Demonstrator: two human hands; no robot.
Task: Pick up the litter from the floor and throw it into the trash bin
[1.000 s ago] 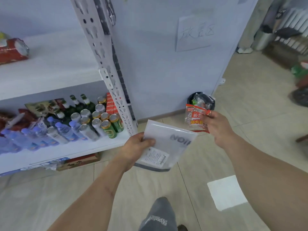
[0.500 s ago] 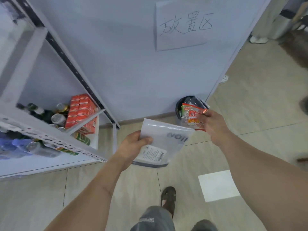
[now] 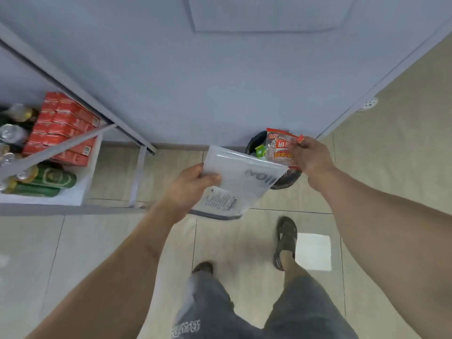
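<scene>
Both hands had moved nearer the trash bin, now half hidden behind the grey mailer bag the left hand pinched and the snack packet the right hand gripped.

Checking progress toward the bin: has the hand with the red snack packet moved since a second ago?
Yes. The right hand has carried the red snack packet closer; it now overlaps the trash bin.

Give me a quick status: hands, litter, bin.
Left hand grips the white mailer bag. Right hand pinches the red snack wrapper over the black trash bin. Nothing dropped yet. Mailer bag overlaps the bin's near rim.
</scene>
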